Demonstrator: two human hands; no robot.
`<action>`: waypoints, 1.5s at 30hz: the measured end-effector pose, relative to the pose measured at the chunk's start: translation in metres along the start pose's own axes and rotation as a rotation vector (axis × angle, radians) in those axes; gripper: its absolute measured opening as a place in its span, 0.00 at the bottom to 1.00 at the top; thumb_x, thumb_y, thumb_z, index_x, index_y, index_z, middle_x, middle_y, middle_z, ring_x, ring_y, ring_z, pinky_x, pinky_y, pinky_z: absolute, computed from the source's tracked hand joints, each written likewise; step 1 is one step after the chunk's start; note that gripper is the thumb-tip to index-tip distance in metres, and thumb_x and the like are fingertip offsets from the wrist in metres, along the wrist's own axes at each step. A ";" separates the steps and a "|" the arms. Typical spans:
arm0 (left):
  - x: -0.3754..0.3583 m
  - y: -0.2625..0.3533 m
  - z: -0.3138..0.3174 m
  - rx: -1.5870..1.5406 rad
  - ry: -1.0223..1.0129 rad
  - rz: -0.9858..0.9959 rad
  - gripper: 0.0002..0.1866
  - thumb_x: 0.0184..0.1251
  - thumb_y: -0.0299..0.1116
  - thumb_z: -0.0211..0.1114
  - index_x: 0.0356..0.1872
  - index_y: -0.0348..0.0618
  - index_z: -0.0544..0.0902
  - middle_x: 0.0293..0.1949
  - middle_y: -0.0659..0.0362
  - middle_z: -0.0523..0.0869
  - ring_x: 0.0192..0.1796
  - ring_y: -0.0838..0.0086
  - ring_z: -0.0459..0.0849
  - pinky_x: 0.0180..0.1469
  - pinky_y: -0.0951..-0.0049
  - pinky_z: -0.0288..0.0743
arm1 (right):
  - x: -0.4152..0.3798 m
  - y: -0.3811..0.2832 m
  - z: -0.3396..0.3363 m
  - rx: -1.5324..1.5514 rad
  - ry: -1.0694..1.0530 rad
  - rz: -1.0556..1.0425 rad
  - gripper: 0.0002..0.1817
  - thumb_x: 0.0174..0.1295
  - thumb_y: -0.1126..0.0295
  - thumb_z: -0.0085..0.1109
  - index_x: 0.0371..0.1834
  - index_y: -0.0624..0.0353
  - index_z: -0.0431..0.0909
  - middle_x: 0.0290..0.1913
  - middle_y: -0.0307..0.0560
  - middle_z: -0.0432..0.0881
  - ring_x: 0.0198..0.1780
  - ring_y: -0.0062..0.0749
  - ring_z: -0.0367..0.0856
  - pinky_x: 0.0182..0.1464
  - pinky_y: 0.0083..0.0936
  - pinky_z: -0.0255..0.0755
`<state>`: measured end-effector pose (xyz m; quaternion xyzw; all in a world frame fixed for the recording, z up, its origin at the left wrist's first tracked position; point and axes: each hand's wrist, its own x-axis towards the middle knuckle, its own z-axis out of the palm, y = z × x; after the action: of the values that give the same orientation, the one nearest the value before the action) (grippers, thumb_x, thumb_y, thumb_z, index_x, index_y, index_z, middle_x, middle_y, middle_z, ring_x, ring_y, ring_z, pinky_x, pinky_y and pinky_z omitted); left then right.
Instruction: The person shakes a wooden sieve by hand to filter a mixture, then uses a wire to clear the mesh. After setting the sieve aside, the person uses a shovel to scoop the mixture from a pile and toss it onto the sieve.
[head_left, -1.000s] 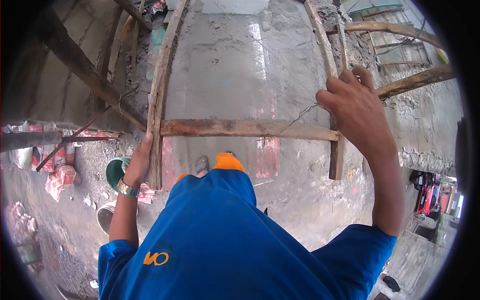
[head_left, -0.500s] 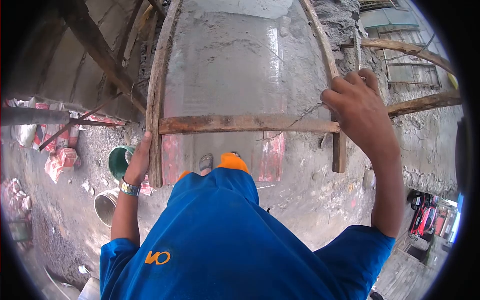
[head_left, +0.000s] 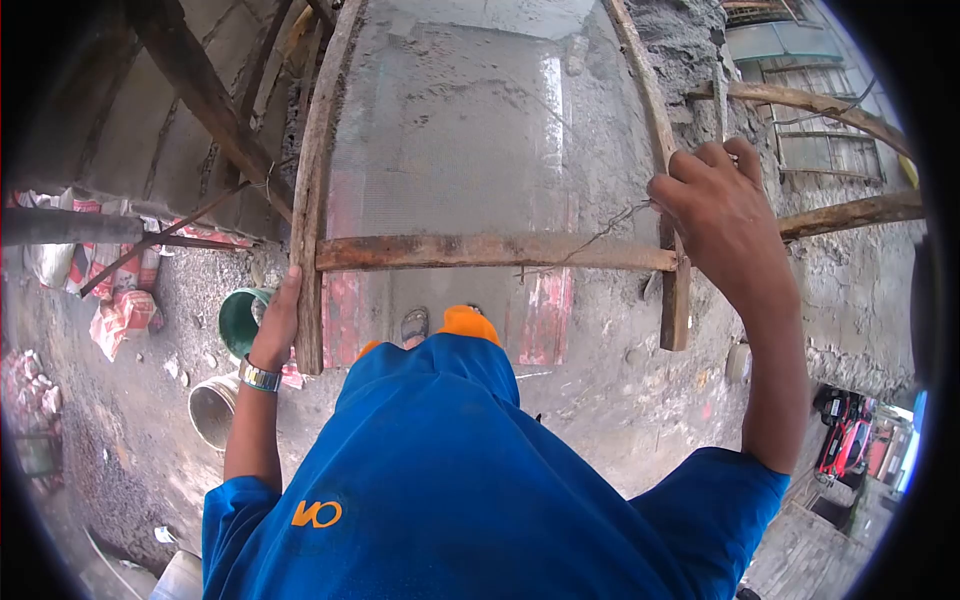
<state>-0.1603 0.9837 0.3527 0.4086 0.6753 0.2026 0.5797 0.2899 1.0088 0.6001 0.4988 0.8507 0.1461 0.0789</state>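
Observation:
A wooden frame with two long rails and a crossbar stands in front of me, with fine mesh visible between the rails. My left hand, wearing a metal watch, grips the outer side of the left rail. Its thumb lies along the wood; the other fingers are mostly hidden. Against the right rail, above the crossbar, my right hand is closed with curled fingers. What lies inside it is hidden. A bent wire sticks out beside the right hand, over the crossbar.
On the left are a green bucket, a whitish bucket and red-and-white sacks. Timber braces slant at upper left. Rough poles jut in at right. A red vehicle stands at far right.
The view has shifted slightly. The right rail's lower end sits a little lower and further left in view. Both hands keep their places at the frame.

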 end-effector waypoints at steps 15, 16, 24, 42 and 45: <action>0.082 -0.071 -0.028 0.238 0.096 0.044 0.45 0.72 0.67 0.43 0.58 0.24 0.75 0.50 0.45 0.82 0.53 0.62 0.80 0.58 0.68 0.69 | -0.043 -0.051 0.047 0.000 0.417 -0.022 0.19 0.59 0.68 0.60 0.55 0.40 0.75 0.63 0.34 0.74 0.67 0.28 0.68 0.78 0.41 0.43; 0.089 -0.076 -0.028 0.264 0.165 0.032 0.44 0.72 0.67 0.43 0.57 0.25 0.76 0.47 0.47 0.84 0.49 0.63 0.80 0.55 0.68 0.71 | -0.055 -0.056 0.059 0.047 0.519 0.032 0.21 0.61 0.66 0.60 0.58 0.38 0.73 0.66 0.33 0.72 0.68 0.28 0.68 0.77 0.42 0.44; 0.094 -0.024 -0.047 0.305 0.297 0.171 0.38 0.73 0.62 0.47 0.53 0.28 0.78 0.39 0.52 0.82 0.40 0.68 0.76 0.48 0.70 0.72 | -0.199 -0.075 0.281 0.714 0.419 1.313 0.43 0.65 0.59 0.60 0.75 0.70 0.47 0.71 0.69 0.59 0.72 0.55 0.60 0.71 0.43 0.56; -0.043 0.093 0.333 0.910 0.028 0.888 0.37 0.58 0.34 0.70 0.68 0.38 0.63 0.66 0.44 0.64 0.68 0.49 0.63 0.70 0.54 0.58 | -0.166 -0.148 0.355 2.001 0.110 1.179 0.57 0.57 0.39 0.64 0.76 0.66 0.42 0.66 0.71 0.67 0.68 0.55 0.67 0.68 0.39 0.61; -0.028 0.099 0.387 0.903 -0.030 0.886 0.39 0.62 0.41 0.68 0.70 0.38 0.60 0.67 0.43 0.63 0.70 0.51 0.61 0.71 0.55 0.56 | -0.163 -0.152 0.360 2.069 -0.058 1.119 0.59 0.55 0.39 0.65 0.77 0.60 0.38 0.69 0.70 0.62 0.69 0.53 0.66 0.68 0.38 0.62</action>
<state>0.2381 0.9413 0.3488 0.8566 0.4525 0.1127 0.2208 0.3452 0.8579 0.2088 0.6324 0.2245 -0.6113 -0.4194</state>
